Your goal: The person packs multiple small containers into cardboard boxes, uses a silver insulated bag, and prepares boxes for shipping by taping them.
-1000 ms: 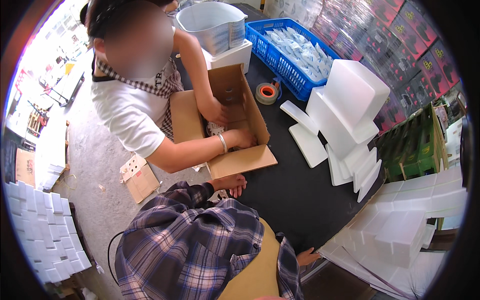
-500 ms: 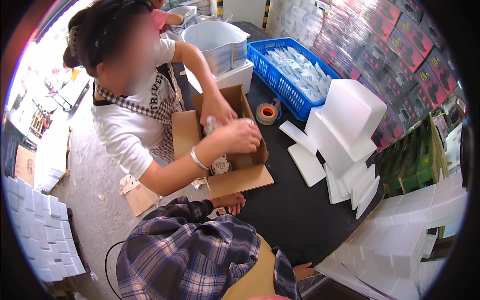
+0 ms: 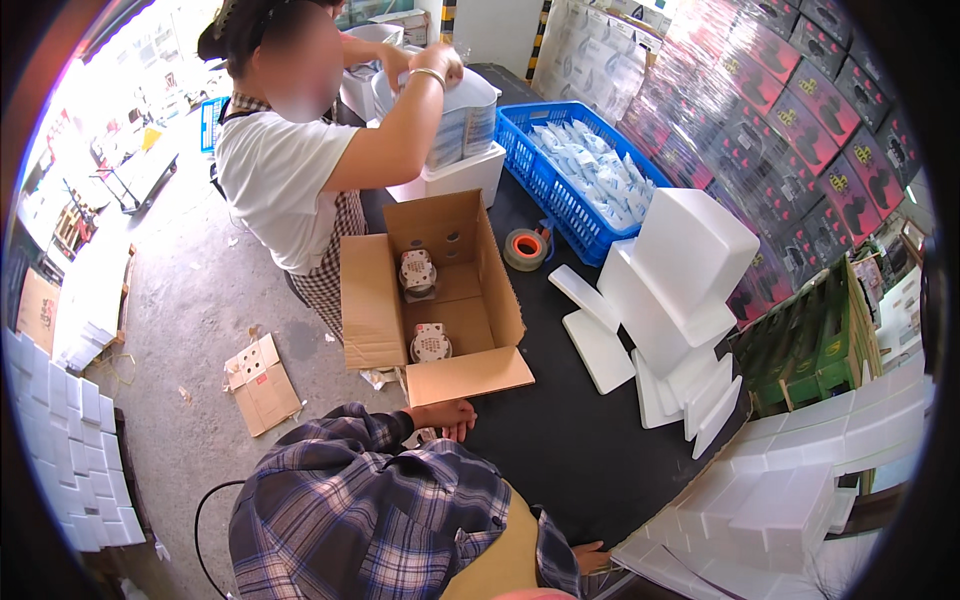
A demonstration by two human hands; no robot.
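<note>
My left hand [image 3: 447, 417] rests on the table just in front of the cardboard box [image 3: 452, 378], its fingers loosely apart and holding nothing. The box stands with its flaps spread. Inside it sit two round packs with patterned paper tops: one pack [image 3: 418, 272] at the far left, the other pack [image 3: 431, 343] nearer me. My right hand [image 3: 591, 556] lies at the table's near right edge, fingers stretched out, beside white foam pieces. Across the box, a co-worker reaches with both hands into a big translucent tub [image 3: 464, 125]; what those hands hold I cannot make out.
A tape roll [image 3: 526, 249] lies on the black table [image 3: 530, 440] next to a blue crate [image 3: 570, 185] of white-and-blue pouches. White foam boxes [image 3: 690, 260] and lids [image 3: 598, 350] lean at the right. Flattened cardboard [image 3: 262, 384] is on the floor at left.
The co-worker's hands have left the cardboard box and gone up to the tub, so both packs inside now show. My hands have hardly moved; the view has shifted slightly.
</note>
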